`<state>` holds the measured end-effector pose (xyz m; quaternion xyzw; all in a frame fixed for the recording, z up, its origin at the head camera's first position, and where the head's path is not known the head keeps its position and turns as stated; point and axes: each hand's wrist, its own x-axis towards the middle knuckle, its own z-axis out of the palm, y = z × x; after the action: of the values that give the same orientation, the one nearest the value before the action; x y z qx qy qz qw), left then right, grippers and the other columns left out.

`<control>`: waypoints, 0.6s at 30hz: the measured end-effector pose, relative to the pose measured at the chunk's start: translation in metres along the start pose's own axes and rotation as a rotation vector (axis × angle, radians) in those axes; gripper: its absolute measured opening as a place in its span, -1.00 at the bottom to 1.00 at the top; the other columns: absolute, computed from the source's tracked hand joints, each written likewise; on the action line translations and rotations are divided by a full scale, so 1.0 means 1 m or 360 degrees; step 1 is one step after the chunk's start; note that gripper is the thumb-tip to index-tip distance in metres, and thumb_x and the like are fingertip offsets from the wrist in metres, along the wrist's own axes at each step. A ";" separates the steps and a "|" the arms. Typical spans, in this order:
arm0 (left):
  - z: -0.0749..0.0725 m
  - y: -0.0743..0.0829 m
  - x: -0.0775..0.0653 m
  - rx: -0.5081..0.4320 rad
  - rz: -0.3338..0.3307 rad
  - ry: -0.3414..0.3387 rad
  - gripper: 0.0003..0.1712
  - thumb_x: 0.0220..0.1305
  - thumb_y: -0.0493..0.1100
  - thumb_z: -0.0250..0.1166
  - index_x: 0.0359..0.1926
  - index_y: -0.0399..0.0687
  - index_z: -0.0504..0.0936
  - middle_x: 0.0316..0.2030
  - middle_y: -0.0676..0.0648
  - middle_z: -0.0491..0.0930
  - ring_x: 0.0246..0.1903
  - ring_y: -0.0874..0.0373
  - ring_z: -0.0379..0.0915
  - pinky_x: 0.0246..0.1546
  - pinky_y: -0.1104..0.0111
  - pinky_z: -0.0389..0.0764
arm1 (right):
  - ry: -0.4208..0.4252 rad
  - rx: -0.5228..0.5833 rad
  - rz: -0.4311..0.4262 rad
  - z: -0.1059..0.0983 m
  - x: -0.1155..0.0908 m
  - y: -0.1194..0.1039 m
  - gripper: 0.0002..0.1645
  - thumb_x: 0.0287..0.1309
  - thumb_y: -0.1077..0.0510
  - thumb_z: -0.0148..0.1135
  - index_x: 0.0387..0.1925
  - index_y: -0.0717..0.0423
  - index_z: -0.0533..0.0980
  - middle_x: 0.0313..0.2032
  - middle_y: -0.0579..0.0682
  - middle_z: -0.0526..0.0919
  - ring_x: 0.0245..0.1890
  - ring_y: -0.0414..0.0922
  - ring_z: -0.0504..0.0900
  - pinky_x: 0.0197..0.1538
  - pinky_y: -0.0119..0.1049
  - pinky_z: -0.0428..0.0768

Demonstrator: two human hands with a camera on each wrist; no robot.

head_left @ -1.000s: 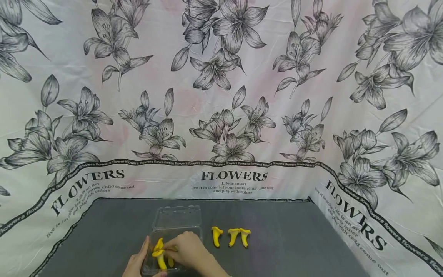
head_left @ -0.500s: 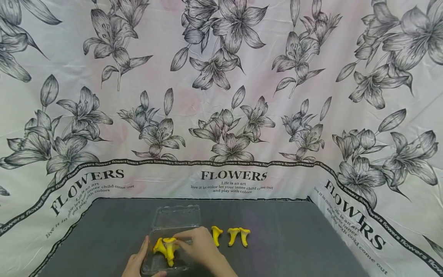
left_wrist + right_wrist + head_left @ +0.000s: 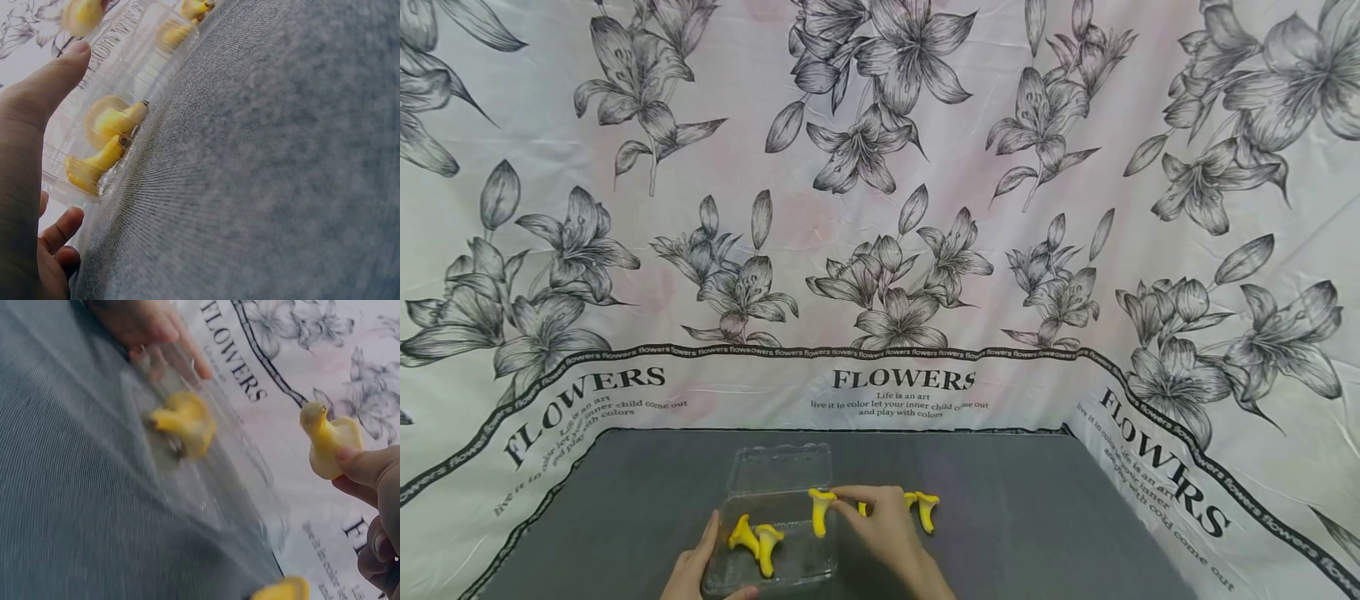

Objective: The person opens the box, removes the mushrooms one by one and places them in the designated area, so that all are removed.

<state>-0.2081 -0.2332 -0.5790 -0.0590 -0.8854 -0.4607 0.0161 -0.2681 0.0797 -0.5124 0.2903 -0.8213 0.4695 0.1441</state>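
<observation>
My right hand (image 3: 891, 525) pinches a yellow chanterelle mushroom (image 3: 820, 512) between thumb and fingertips, over the right end of a clear plastic box (image 3: 801, 571). In the right wrist view this chanterelle (image 3: 325, 440) has its stem end up. Two more chanterelles lie together inside the box: one (image 3: 742, 533) further left, the other (image 3: 767, 550) beside it. My left hand (image 3: 694, 560) rests at the box's left front corner, index finger straight along the left side. In the left wrist view its thumb (image 3: 56, 78) is extended and the other fingers are loosely bent.
The box's hinged lid (image 3: 781, 468) stands folded back at the rear. Right of the box, chanterelles lie on the grey table (image 3: 1037, 517): one (image 3: 928, 512) shows whole, others are partly behind my right hand. A flower-printed cloth (image 3: 895, 379) hangs around the table.
My right hand has lifted the pinched chanterelle from among the others in the box and carried it right, uncovering the two left inside. My left hand has stayed at the box.
</observation>
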 end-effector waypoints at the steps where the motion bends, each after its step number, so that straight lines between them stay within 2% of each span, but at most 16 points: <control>1: 0.000 0.001 0.000 0.0002 -0.0018 0.0002 0.31 0.22 0.00 0.54 0.59 -0.61 -0.10 -0.32 -0.18 0.62 -0.33 0.03 0.63 -0.13 -0.17 0.69 | 0.0007 0.0018 0.0015 -0.004 -0.002 0.002 -0.66 0.33 -0.03 0.44 -0.04 0.10 0.82 -0.44 -0.05 0.82 -0.81 -0.57 0.03 -0.70 -0.65 0.10; 4: 0.000 0.003 0.000 -0.0005 -0.0042 -0.0022 0.32 0.22 0.00 0.53 0.60 -0.59 -0.14 -0.46 -0.10 0.50 -0.42 0.08 0.54 -0.19 -0.03 0.68 | 0.0037 0.0049 0.0073 -0.015 -0.009 0.006 -0.66 0.33 -0.02 0.45 -0.04 0.13 0.82 -0.40 0.02 0.84 -0.79 -0.56 0.06 -0.68 -0.62 0.10; 6: -0.001 0.004 0.000 -0.0004 -0.0062 -0.0037 0.33 0.23 0.01 0.53 0.61 -0.58 -0.16 -0.49 -0.08 0.43 -0.46 0.10 0.45 -0.23 0.07 0.63 | 0.0075 0.0015 0.0088 -0.022 -0.013 0.008 -0.69 0.31 0.01 0.47 -0.05 0.11 0.82 -0.45 0.02 0.81 -0.77 -0.57 0.04 -0.67 -0.62 0.09; 7: -0.001 0.005 0.000 -0.0006 -0.0071 -0.0042 0.34 0.23 0.01 0.53 0.61 -0.57 -0.16 -0.49 -0.08 0.40 -0.47 0.10 0.40 -0.24 0.09 0.58 | 0.0105 -0.0023 0.0083 -0.025 -0.015 0.009 -0.72 0.30 0.02 0.49 -0.06 0.09 0.83 -0.41 -0.01 0.83 -0.75 -0.57 0.00 -0.65 -0.63 0.07; 9: -0.001 0.006 0.000 0.0002 -0.0073 -0.0035 0.34 0.22 0.01 0.53 0.61 -0.58 -0.16 -0.47 -0.09 0.43 -0.44 0.09 0.41 -0.22 0.07 0.60 | 0.0171 -0.0100 0.0057 -0.030 -0.018 0.012 -0.77 0.26 0.07 0.52 -0.10 0.05 0.84 -0.33 -0.09 0.85 -0.74 -0.59 -0.04 -0.64 -0.65 0.05; 11: -0.001 0.006 0.000 0.0014 -0.0070 -0.0026 0.33 0.22 0.01 0.54 0.60 -0.58 -0.14 -0.43 -0.13 0.46 -0.38 0.06 0.48 -0.17 -0.02 0.65 | 0.0232 -0.0144 0.0015 -0.034 -0.021 0.015 -0.82 0.21 0.13 0.56 -0.14 0.01 0.85 -0.38 -0.14 0.84 -0.73 -0.61 -0.05 -0.66 -0.67 0.04; 14: 0.000 0.007 0.000 0.0043 -0.0079 -0.0005 0.32 0.22 0.03 0.54 0.60 -0.59 -0.10 -0.17 -0.40 0.61 -0.22 -0.06 0.60 -0.08 -0.17 0.67 | 0.0299 -0.0147 -0.0090 -0.039 -0.027 0.020 -0.84 0.14 0.20 0.59 -0.20 0.03 0.85 -0.39 -0.16 0.83 -0.72 -0.59 0.04 -0.67 -0.66 0.11; 18: -0.001 0.007 0.000 0.0079 -0.0130 -0.0012 0.33 0.23 0.09 0.54 0.60 -0.57 -0.10 0.19 -0.68 0.45 -0.08 -0.25 0.61 -0.05 -0.24 0.63 | 0.0307 -0.0150 -0.0126 -0.044 -0.035 0.029 -0.86 0.15 0.20 0.58 -0.22 0.06 0.85 -0.39 -0.16 0.82 -0.70 -0.57 0.07 -0.63 -0.65 0.16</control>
<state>-0.2076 -0.2295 -0.5726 -0.0242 -0.8983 -0.4388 -0.0047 -0.2594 0.1404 -0.5278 0.2688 -0.8127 0.4501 0.2542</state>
